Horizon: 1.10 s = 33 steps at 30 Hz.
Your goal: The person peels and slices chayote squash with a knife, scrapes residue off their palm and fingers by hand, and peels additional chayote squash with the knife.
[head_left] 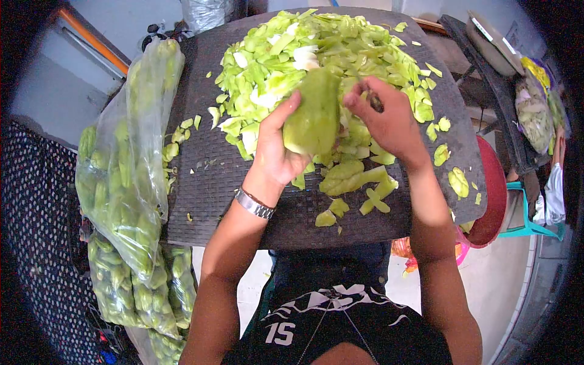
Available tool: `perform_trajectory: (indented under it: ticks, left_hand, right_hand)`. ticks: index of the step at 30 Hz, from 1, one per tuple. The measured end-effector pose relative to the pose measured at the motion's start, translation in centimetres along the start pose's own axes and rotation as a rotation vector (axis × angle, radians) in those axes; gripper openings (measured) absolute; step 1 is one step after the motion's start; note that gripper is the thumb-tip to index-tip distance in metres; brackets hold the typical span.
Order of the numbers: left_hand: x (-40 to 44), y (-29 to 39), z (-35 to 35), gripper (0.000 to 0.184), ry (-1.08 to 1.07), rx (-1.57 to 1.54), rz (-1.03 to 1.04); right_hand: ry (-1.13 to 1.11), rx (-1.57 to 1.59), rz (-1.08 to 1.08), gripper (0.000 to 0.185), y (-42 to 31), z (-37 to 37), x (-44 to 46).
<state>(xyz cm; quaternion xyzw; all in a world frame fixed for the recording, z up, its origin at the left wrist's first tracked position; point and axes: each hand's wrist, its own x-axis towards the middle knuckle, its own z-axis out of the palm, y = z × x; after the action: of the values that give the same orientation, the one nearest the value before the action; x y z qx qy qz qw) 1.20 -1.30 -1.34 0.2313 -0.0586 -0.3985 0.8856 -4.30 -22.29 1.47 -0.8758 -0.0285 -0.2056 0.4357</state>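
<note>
One head-worn view looks forward and down.

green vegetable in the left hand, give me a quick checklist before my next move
1. Left hand grip on the green vegetable: ok, thumb along its side, palm below.
2. Right hand holding the small dark tool: ok, fingers closed around it.
3. Tool's edge away from the left fingers: cannot tell, the edge is too unclear.
4. Cut pieces gathered in one heap: not ok, some lie scattered across the table.
5. Table free of pieces beneath the vegetable: not ok, several lie there.
</note>
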Motion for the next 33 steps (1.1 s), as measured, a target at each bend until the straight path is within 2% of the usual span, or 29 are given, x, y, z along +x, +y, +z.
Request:
perform_trajectory:
  ticks: [1, 4, 11, 14, 16, 19, 23, 26, 29, 32, 33]
  left_hand:
    - [0.2, 0.1, -0.4, 0.054, 0.052, 0.004, 0.047]
    - [0.6, 0.2, -1.0, 0.055, 0.162, 0.038, 0.151]
    - [0.5, 0.4, -0.8, 0.058, 0.177, 0.093, 0.115]
    - [0.5, 0.5, -0.6, 0.060, 0.169, 0.091, 0.090]
    - [0.6, 0.8, -0.9, 0.060, 0.183, 0.023, 0.048]
    - [0.4, 1.5, -2.6, 0.060, -0.172, -0.013, -0.064]
    - [-0.1, 0.6, -0.2, 0.058, -0.053, 0.080, -0.009]
    - [0.1, 0.9, -0.1, 0.052, 0.053, 0.111, 0.048]
    - [0.4, 1.2, -1.3, 0.053, 0.019, 0.139, 0.040]
    - [0.9, 0.7, -1.4, 0.057, 0.119, 0.045, 0.067]
    - [0.9, 0.5, -1.3, 0.058, 0.105, 0.097, 0.083]
  right_hand:
    - [0.001, -0.078, -0.102, 0.062, -0.3, 0.1, -0.2]
    - [-0.185, -0.322, -0.182, 0.061, -2.0, 0.6, -1.5]
    - [-0.201, -0.388, -0.223, 0.061, -2.1, 1.5, -1.7]
    - [-0.135, -0.410, -0.269, 0.058, -1.4, 1.7, -1.6]
    - [-0.116, -0.440, -0.238, 0.057, -1.2, 1.2, -1.4]
    - [-0.071, -0.397, -0.075, 0.064, 1.0, -0.2, 0.2]
    - [-0.022, -0.329, 0.198, 0.070, 3.4, -3.3, 1.6]
    - [-0.026, -0.183, 0.133, 0.070, 3.6, -2.6, 1.4]
    - [-0.171, -0.181, 0.018, 0.069, 0.2, -0.9, 0.2]
    - [-0.221, -0.285, -0.142, 0.069, -2.3, 0.8, -1.2]
    - [-0.205, -0.289, -0.158, 0.056, -2.1, 1.0, -1.4]
